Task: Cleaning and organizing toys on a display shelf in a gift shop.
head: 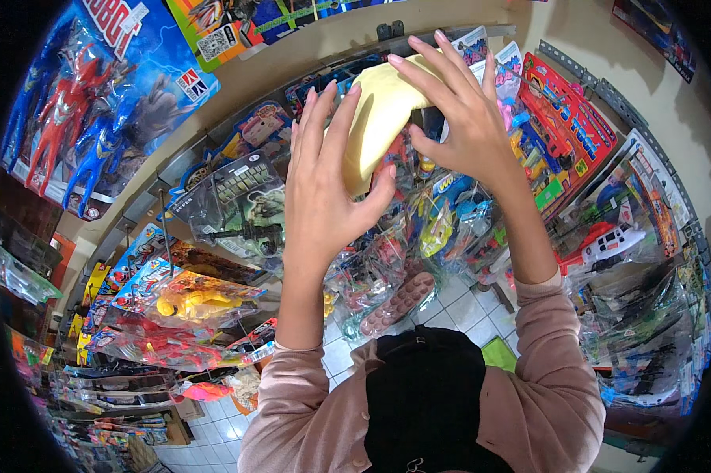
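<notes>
A folded pale yellow cloth [385, 103] is spread between my raised hands, bent in an arch near the top of the metal display rack. My left hand [332, 171] is at the cloth's left end, its fingers spread and its thumb beside the lower edge. My right hand [459, 106] is at the other end, its fingers over the cloth and its thumb below. How firmly either hand grips the cloth cannot be told. Behind and below the hands hang toys in clear plastic packs, among them a green-figure pack [243, 207] and a yellow-green toy [437, 230].
Perforated metal rails [604, 94] curve round the rack. A red tool toy card [574, 118] and a toy helicopter [612, 242] hang at right. Metal hooks [165, 222] stick out at left beside a packed yellow figure [196, 304]. A brown pop-bubble toy [397, 303] hangs low above floor tiles.
</notes>
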Available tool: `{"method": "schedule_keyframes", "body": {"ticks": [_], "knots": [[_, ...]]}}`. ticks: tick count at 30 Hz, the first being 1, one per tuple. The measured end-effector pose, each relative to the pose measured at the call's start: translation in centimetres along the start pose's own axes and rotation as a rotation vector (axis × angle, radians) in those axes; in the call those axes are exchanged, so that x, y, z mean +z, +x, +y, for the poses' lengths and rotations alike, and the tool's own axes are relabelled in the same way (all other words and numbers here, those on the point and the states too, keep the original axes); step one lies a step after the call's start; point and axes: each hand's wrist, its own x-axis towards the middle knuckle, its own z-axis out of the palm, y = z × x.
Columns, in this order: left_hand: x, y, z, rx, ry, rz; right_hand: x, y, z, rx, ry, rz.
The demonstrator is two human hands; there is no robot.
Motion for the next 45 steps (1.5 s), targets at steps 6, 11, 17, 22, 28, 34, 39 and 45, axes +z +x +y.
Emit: {"method": "schedule_keyframes", "body": {"ticks": [6, 11, 17, 22, 28, 34, 39, 45], "knots": [[-0.3, -1.0, 0.2, 0.212, -0.112, 0.330, -0.9, -1.5, -0.1, 0.020, 0.069, 0.084], [0.6, -6.2, 0.9, 0.365, -0.274, 0.421, -0.6, -5.9, 0.1, 0.090, 0.175, 0.224], [3.3, -6.2, 2.0, 0.287, -0.170, 0.280, -1.1, -8.8, -1.1, 0.155, 0.143, 0.137], [6.1, -5.4, 3.3, 0.246, -0.291, -0.027, -1.6, -10.2, -1.0, 0.242, 0.101, -0.081], [9.3, -7.4, 2.9, 0.183, -0.333, -0.143, -3.3, -14.7, 2.8, 0.383, 0.010, -0.085], [11.9, -10.1, 2.5, -0.002, -0.247, -0.292, -2.0, -20.4, 4.3, 0.478, 0.023, -0.140], [14.1, -11.7, 1.7, -0.124, -0.199, -0.381, 1.1, -22.5, 4.2, 0.493, 0.119, -0.306], [15.7, -12.2, 1.1, -0.158, -0.189, -0.379, 3.3, -22.9, 4.2, 0.465, 0.150, -0.374]]}}
